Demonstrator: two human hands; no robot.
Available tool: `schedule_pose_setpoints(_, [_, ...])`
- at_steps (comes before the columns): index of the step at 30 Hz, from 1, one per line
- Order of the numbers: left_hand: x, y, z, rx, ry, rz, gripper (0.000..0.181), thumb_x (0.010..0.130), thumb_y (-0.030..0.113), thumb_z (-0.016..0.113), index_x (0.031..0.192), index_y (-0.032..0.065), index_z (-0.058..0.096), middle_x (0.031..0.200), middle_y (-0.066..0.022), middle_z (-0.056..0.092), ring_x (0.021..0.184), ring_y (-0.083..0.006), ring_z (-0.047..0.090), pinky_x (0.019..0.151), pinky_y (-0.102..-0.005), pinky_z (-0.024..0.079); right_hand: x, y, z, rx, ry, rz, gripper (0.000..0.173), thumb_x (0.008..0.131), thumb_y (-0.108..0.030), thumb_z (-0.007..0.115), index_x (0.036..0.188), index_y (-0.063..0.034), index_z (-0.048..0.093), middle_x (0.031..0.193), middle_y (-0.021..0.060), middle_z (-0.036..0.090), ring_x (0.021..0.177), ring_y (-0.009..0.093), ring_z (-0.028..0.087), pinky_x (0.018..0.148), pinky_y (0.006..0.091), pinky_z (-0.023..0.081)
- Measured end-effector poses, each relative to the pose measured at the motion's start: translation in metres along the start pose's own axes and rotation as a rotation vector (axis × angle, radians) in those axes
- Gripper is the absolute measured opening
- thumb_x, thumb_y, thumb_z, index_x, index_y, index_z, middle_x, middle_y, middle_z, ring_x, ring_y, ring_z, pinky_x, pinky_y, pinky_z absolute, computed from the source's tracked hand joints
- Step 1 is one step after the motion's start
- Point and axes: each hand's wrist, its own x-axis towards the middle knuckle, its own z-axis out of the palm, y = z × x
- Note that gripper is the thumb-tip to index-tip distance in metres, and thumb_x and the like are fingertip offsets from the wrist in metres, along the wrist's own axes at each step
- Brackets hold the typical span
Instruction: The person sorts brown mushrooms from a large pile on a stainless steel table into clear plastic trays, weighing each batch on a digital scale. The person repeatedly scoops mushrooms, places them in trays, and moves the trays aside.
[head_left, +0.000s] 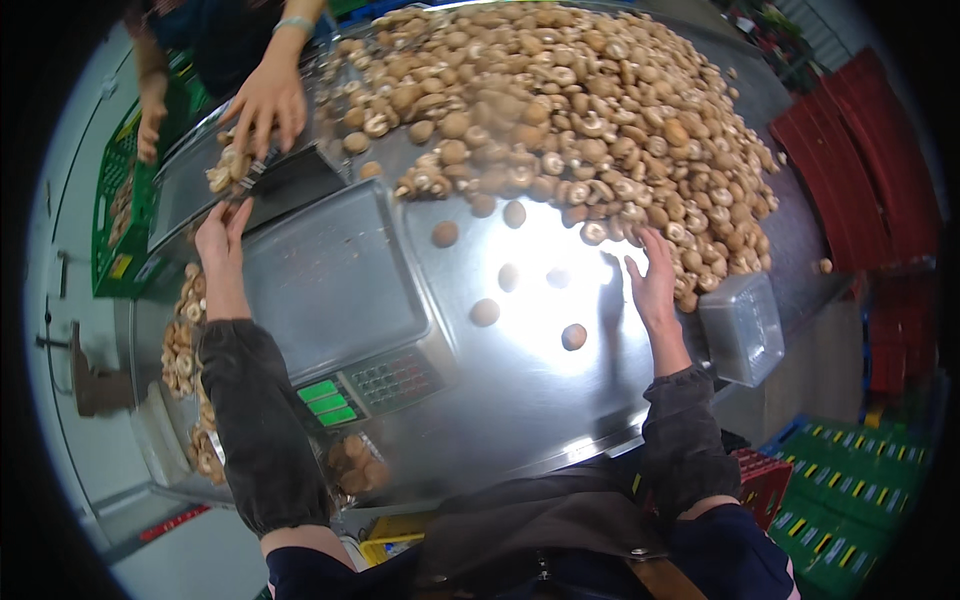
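A large heap of brown mushrooms (600, 112) covers the far part of the steel table (525, 405). At the heap's near edge is my right hand (654, 281), fingers apart, beside the mushrooms; whether it touches one I cannot tell. My left hand (223, 236) reaches past the digital scale's metal pan (330, 277), thumb and fingers raised at the near side of another metal tray; what lies between the fingertips is unclear. Several loose mushrooms (485, 312) lie between the scale and my right hand. Clear plastic boxes (742, 330) stand at the table's right edge.
Another person's hand (270, 105) is over mushrooms on the metal tray (184, 184) at upper left. Filled mushroom packs (180, 360) line the left edge; one pack (356, 463) sits near the scale's keypad. Green crates (840, 487) and red crates (870, 157) stand at right.
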Motion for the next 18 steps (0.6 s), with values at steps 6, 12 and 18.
schedule_pose_setpoints(6, [-0.191, -0.045, 0.087, 0.516, -0.295, 0.483, 0.053, 0.087, 0.004, 0.058, 0.136, -0.002, 0.04, 0.129, -0.0157, 0.05, 0.125, -0.0256, 0.047, 0.109, -0.038, 0.036, -0.025, 0.017, -0.067, -0.197, 0.052, -0.078, 0.057, 0.083, -0.008, 0.067, 0.135, -0.001, 0.044, 0.14, 0.0232, 0.043, 0.132, 0.04, 0.038, 0.11, 0.0438, 0.032])
schedule_pose_setpoints(12, [-0.378, -0.144, 0.101, 0.74, -0.814, 0.118, 0.086, 0.075, 0.008, 0.072, 0.144, -0.0038, 0.023, 0.151, -0.0249, 0.022, 0.141, -0.0379, 0.024, 0.116, -0.0468, 0.023, -0.083, 0.049, -0.168, -0.498, 0.109, 0.186, 0.054, 0.086, -0.015, 0.067, 0.132, 0.0039, 0.046, 0.125, 0.0263, 0.054, 0.119, 0.041, 0.049, 0.108, 0.0457, 0.034])
schedule_pose_setpoints(18, [-0.404, -0.206, 0.106, 1.196, -0.635, 0.379, 0.108, 0.066, 0.025, 0.086, 0.145, -0.0026, 0.017, 0.152, -0.0315, 0.003, 0.142, -0.0473, 0.005, 0.114, -0.054, 0.012, -0.13, 0.069, -0.236, -0.511, -0.382, 0.265, 0.038, 0.09, -0.011, 0.057, 0.126, -0.0003, 0.052, 0.107, 0.022, 0.063, 0.106, 0.04, 0.057, 0.101, 0.0452, 0.041])
